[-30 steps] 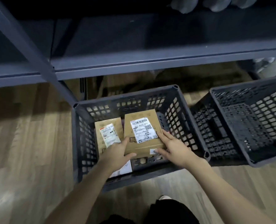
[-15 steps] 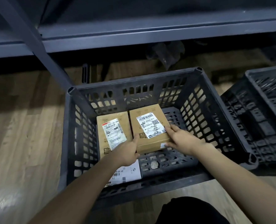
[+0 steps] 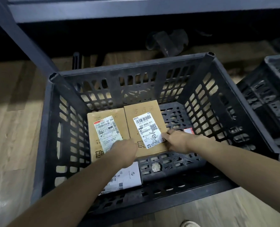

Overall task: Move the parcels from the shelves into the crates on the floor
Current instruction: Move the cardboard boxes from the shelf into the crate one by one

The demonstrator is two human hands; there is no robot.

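Single head view, aimed steeply down, close over black crate [image 3: 201,89] on floor [image 3: 16,128], shelf edge [image 3: 136,10] at top.

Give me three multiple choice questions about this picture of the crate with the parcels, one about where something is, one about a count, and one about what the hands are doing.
1. Where does the white parcel lie?
A. At the near end of the crate, partly under the left forearm
B. On the shelf
C. In the second crate

2. How many brown cardboard boxes are in the crate?
A. One
B. Two
C. Four

3. What are the hands doing?
A. Both hang idle above the crate
B. The left hand and right hand are on the right box at its near end
C. Both grip the crate's rim

Answers: 1 A, it shows in front of the boxes below the forearm. 2 B, the left box and right box sit side by side. 3 B, the fingers lie against that box's near edge and label.
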